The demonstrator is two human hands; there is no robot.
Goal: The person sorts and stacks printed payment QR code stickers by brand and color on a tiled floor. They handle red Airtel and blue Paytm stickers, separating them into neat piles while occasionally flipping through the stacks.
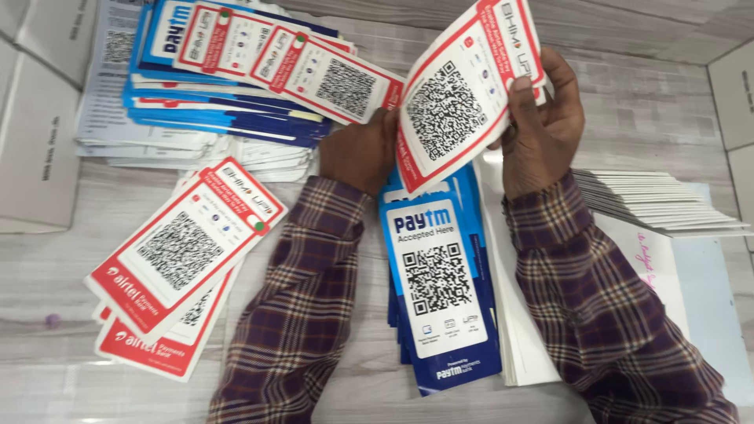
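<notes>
Person in a plaid-sleeved shirt stands over a grey wood-grain worktop (644, 102), both hands up on one red-bordered card (463, 90) with a square code pattern printed on white. The card is held tilted in the air above the centre of the worktop, over the blue stack. Right hand (542, 126) is closed on the card's right edge, thumb on the printed face and fingers curled behind. Left hand (363, 153) sits at the card's lower left edge, knuckles toward me; fingers look closed on the edge, but the grip itself is hidden behind the card.

The card looks like thin glossy laminated sheet: light, and it bows a little, so semi-stiff, not rigid. The surface is probably slick, so cards in a stack may slide on each other. Best held by pinching the edges or a corner, as here; the flat face gives nothing to grab.

Directly under the hands is a blue card stack (440, 290), tall narrow rectangles with a white panel and the same kind of code square, edges slightly fanned. Touching its right side is a white sheet stack (510, 314), plain. At lower left is a loose red card pile (177, 259), skewed. At top left is a big mixed pile (236, 78) of blue and red cards, heaped and splayed. At far right are fanned white cards (660, 204), thin edges showing, lying on pale sheets. Pale cardboard boxes (39, 133) stand at the left edge. Small purple bead-like thing (52, 320) on the worktop at left.
</notes>
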